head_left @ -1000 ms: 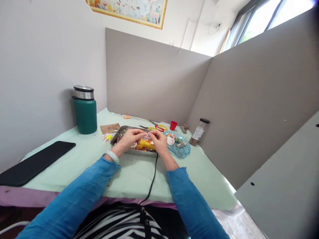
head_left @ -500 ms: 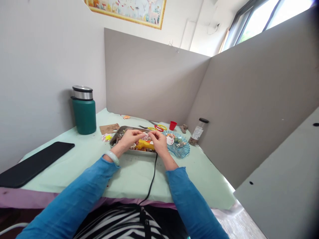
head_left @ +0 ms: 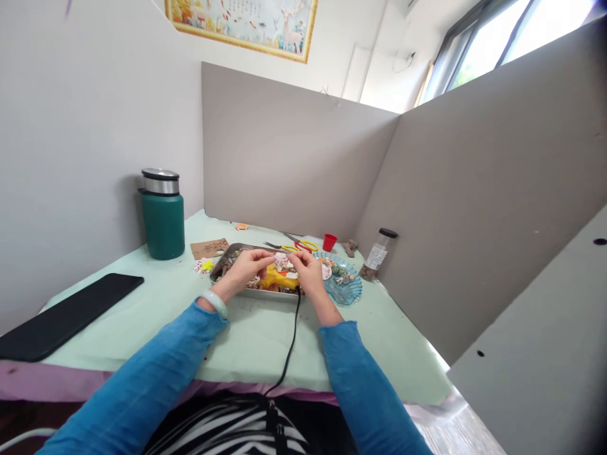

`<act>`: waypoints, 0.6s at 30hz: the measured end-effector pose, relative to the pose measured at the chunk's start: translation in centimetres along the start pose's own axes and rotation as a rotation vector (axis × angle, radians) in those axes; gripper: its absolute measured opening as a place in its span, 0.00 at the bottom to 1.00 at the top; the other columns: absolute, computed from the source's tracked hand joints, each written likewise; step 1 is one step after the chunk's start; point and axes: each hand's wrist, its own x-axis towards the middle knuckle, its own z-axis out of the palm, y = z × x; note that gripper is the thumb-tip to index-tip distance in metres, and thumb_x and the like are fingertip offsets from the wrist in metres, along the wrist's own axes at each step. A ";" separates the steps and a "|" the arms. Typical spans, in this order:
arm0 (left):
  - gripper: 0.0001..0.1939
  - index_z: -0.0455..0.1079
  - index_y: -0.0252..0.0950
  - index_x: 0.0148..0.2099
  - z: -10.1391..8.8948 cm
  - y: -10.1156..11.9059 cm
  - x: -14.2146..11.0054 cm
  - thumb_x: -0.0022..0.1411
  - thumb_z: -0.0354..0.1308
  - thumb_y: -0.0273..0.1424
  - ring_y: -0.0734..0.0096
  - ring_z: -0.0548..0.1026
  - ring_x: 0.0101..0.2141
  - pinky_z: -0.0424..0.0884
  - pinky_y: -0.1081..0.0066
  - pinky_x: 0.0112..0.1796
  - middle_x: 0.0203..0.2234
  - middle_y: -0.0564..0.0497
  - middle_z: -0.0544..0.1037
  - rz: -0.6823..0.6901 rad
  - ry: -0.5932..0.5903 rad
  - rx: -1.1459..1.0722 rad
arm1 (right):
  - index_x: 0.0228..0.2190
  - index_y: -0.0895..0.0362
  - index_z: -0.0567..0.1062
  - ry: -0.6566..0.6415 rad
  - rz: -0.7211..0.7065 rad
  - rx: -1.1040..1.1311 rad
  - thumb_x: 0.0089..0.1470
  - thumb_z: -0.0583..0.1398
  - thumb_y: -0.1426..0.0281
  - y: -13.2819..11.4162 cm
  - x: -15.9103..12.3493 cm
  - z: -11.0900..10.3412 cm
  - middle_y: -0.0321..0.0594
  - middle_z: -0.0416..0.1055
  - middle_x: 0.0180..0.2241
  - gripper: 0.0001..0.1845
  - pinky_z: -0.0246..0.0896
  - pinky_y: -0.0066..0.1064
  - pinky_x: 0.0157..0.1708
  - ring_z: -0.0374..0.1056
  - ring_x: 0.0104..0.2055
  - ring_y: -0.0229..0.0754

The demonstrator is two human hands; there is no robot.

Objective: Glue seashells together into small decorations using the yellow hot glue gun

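A small white piece with red specks (head_left: 281, 260) shows between the fingertips of both hands, over a metal tray (head_left: 258, 293). My left hand (head_left: 247, 266) is closed in a pinch at the piece's left edge. Pinched too is my right hand (head_left: 307, 270), close to its right edge; what lies in those fingertips is too small to make out. Below the hands, a yellow glue gun (head_left: 275, 278) rests in the tray among small shells and bits. Its black cord (head_left: 294, 335) runs over the front table edge.
A blue glass dish (head_left: 348, 294) with small pieces stands right of the tray. Scissors (head_left: 303, 245), a red cup (head_left: 329, 242) and a lidded jar (head_left: 378, 256) sit behind and right. Leftward are a brown card (head_left: 205, 249), a green bottle (head_left: 164, 224) and a black flat case (head_left: 71, 316).
My fingertips have moved slightly apart, and more of the white red-specked piece shows between them. The view has shifted a little.
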 end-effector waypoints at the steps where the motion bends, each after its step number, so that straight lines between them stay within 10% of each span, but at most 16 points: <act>1: 0.19 0.75 0.33 0.31 -0.1 -0.1 0.0 0.49 0.67 0.45 0.76 0.64 0.18 0.58 0.74 0.21 0.15 0.54 0.69 -0.003 0.003 0.004 | 0.26 0.57 0.76 -0.004 0.009 0.013 0.47 0.62 0.58 0.0 0.0 0.0 0.36 0.72 0.24 0.14 0.62 0.30 0.32 0.65 0.28 0.39; 10: 0.20 0.77 0.32 0.33 -0.1 -0.3 0.3 0.46 0.68 0.44 0.75 0.66 0.19 0.61 0.73 0.22 0.20 0.50 0.74 -0.050 0.042 -0.056 | 0.24 0.57 0.75 0.039 0.072 0.007 0.44 0.62 0.57 0.9 0.9 -0.7 0.34 0.68 0.21 0.15 0.58 0.29 0.27 0.61 0.25 0.38; 18: 0.21 0.71 0.32 0.31 -0.3 -0.4 0.5 0.46 0.67 0.46 0.78 0.65 0.18 0.63 0.75 0.20 0.23 0.50 0.75 0.002 0.256 -0.161 | 0.21 0.57 0.74 0.238 0.191 -0.368 0.43 0.59 0.61 4.1 3.6 -7.4 0.38 0.71 0.20 0.12 0.55 0.29 0.25 0.64 0.25 0.41</act>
